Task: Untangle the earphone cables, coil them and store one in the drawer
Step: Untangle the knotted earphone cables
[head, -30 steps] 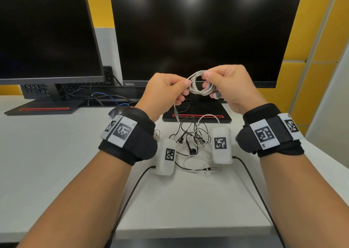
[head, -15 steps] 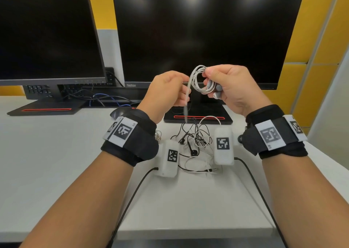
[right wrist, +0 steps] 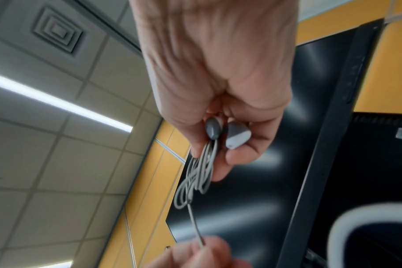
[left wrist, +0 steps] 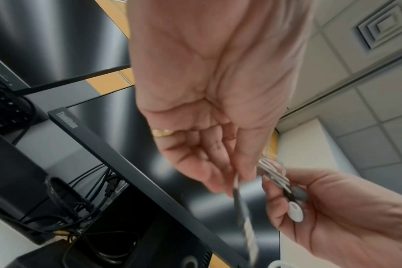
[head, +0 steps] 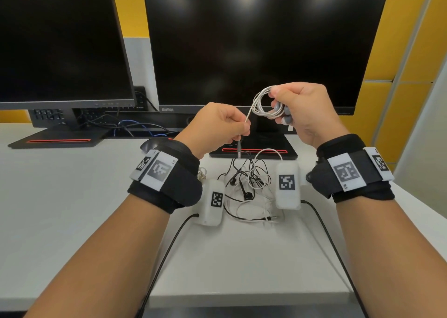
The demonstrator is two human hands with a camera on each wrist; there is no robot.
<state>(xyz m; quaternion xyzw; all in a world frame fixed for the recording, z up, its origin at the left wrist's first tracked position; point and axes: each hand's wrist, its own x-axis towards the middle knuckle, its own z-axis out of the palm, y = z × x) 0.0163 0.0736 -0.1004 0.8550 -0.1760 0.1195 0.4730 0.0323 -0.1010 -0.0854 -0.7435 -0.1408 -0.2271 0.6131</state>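
Observation:
My right hand (head: 285, 104) holds a coiled white earphone cable (head: 262, 106) in the air before the monitor, with both grey earbuds (right wrist: 225, 133) tucked against its fingers. The coil (right wrist: 196, 179) hangs from those fingers in the right wrist view. My left hand (head: 238, 130) pinches the cable's loose tail near the plug (head: 239, 149), which dangles below the fingers. The tail runs taut up to the coil. On the desk below lies a tangle of black and white earphone cables (head: 249, 184). No drawer is in view.
Two dark monitors (head: 254, 39) stand at the back of the white desk (head: 72, 208), their bases (head: 254, 148) just behind the tangle. Two white tagged boxes (head: 287, 184) hang below my wrists, trailing black leads. Blue and black wires (head: 135, 129) lie behind the left monitor.
The left hand has drawn the cable's tail down and left, away from the coil. The right hand has lifted the coil slightly up and to the right.

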